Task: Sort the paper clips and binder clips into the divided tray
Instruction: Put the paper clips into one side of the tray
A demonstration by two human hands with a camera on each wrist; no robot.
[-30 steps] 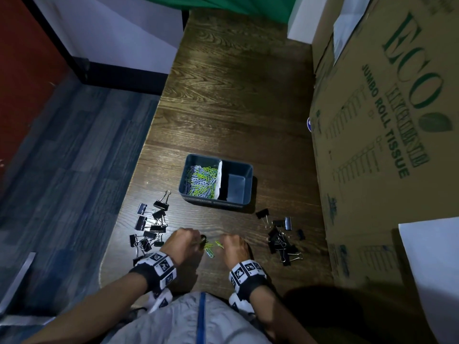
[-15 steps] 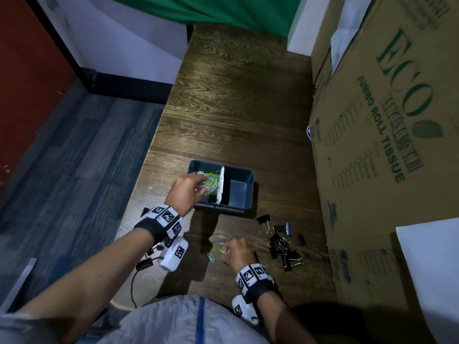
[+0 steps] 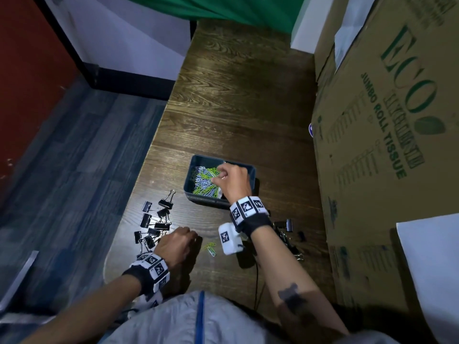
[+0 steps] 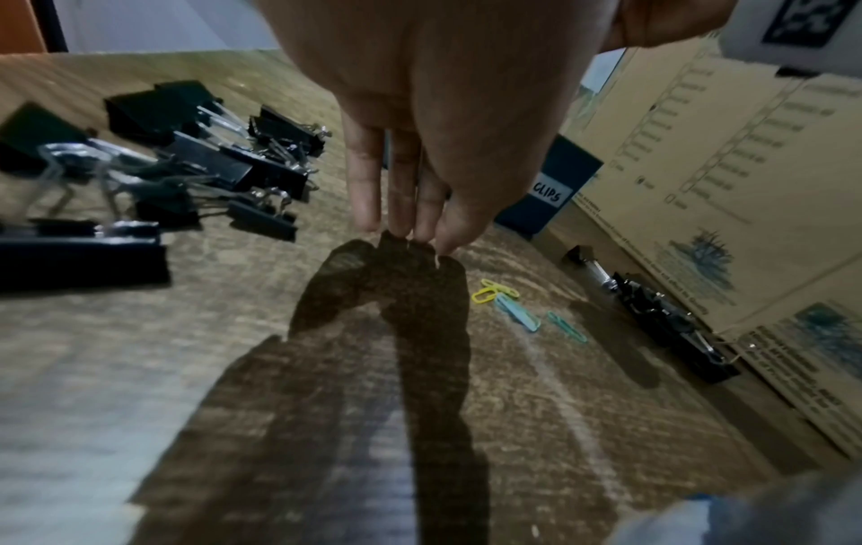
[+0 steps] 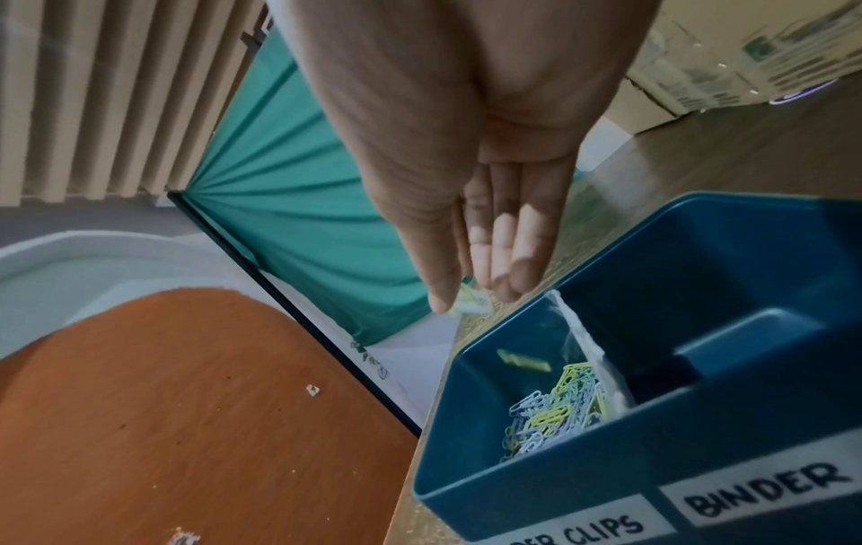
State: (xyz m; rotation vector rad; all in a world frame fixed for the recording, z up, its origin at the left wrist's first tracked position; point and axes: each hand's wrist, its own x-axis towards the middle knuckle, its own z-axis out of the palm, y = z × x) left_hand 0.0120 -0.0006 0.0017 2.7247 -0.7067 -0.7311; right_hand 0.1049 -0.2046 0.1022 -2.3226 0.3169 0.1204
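The dark blue divided tray point(image 3: 206, 158) sits mid-table. Its left compartment, labelled for paper clips, holds a heap of green, blue and white paper clips point(image 3: 202, 181); the right one, labelled BINDER, looks bare. My right hand point(image 3: 218, 175) hangs over the left compartment with a pale paper clip point(image 5: 472, 303) between thumb tip and fingertips, and another clip point(image 5: 522, 359) blurs in the air below. My left hand point(image 3: 191, 238) points straight fingers at the table, holding nothing, beside three loose paper clips point(image 3: 211, 248). Black binder clips lie in a left pile point(image 3: 154, 224) and a right pile point(image 3: 288, 224).
A big cardboard box point(image 3: 385, 145) walls off the table's right side, with white paper point(image 3: 434, 269) leaning on it. The table's left edge point(image 3: 149, 155) drops to the floor just past the left binder pile. A thin black cable point(image 3: 257, 274) trails under my right forearm.
My left hand came back from the tray to the table's near edge. My right hand rose from the loose paper clips and moved over the tray's left compartment.
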